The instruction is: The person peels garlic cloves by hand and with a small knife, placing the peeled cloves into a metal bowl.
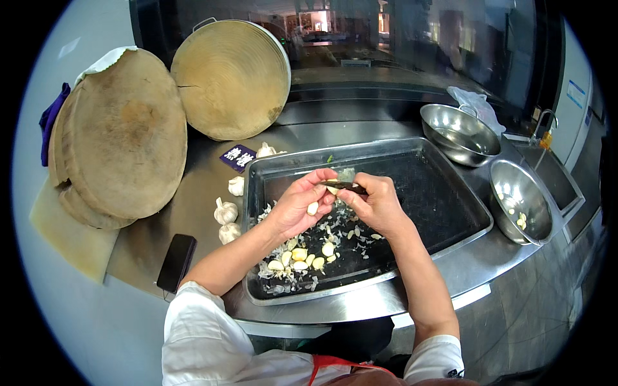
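Note:
Over a dark metal baking tray (425, 193), my left hand (301, 205) holds a garlic clove (332, 189) between thumb and fingers, with a second pale clove (313, 208) tucked against the palm. My right hand (374, 200) grips a small dark knife (345, 186), its blade against the held clove. Below my hands, several garlic cloves (299, 254) lie in the tray among papery skins (277, 288). Smaller cloves (357, 232) are scattered nearer the tray's middle.
Whole garlic bulbs (225, 211) stand along the tray's left side, by a purple card (238, 158) bearing writing. A phone (176, 263) lies front left. Round wooden chopping boards (128, 130) lean at the left. Two steel bowls (461, 135) (512, 193) stand right, before a sink (550, 178).

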Available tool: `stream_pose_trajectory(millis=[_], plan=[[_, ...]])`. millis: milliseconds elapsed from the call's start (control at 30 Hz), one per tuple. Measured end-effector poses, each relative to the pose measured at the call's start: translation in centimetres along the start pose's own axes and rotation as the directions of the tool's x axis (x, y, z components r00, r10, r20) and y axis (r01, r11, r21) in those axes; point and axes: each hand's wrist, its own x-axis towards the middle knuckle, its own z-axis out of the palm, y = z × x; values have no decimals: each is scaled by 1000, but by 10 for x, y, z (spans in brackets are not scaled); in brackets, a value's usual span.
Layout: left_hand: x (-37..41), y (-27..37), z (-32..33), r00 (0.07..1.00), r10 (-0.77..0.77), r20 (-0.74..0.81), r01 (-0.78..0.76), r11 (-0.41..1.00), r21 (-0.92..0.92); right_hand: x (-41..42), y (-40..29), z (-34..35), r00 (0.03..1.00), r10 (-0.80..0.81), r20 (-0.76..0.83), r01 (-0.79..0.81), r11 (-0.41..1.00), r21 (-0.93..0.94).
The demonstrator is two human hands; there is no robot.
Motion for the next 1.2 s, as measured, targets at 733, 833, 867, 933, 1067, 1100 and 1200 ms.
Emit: stream_pose_trajectory(millis=[733,833,867,933,1067,1100,1200], plan=[[-4,1,-1,990,113,-83,-81,946,315,3,-13,-7,980,197,39,-197,980,-3],[-4,-1,0,995,93,-34,-81,960,267,3,-13,-6,987,159,26,-159,987,18],[-4,-2,3,993,84,-79,-60,961,272,3,-12,-6,989,147,25,-148,989,15],[-2,-3,10,989,75,-125,-38,960,276,2,-7,-5,989,141,38,-141,990,2],[-3,-3,10,988,51,-148,-11,965,261,2,-3,-4,996,84,31,-83,996,-31],[-3,-3,9,991,21,-128,10,972,236,1,-2,-4,997,76,33,-75,997,-31],[-2,-2,1,997,-57,-54,66,982,177,1,0,-4,998,45,38,-44,999,-21]])
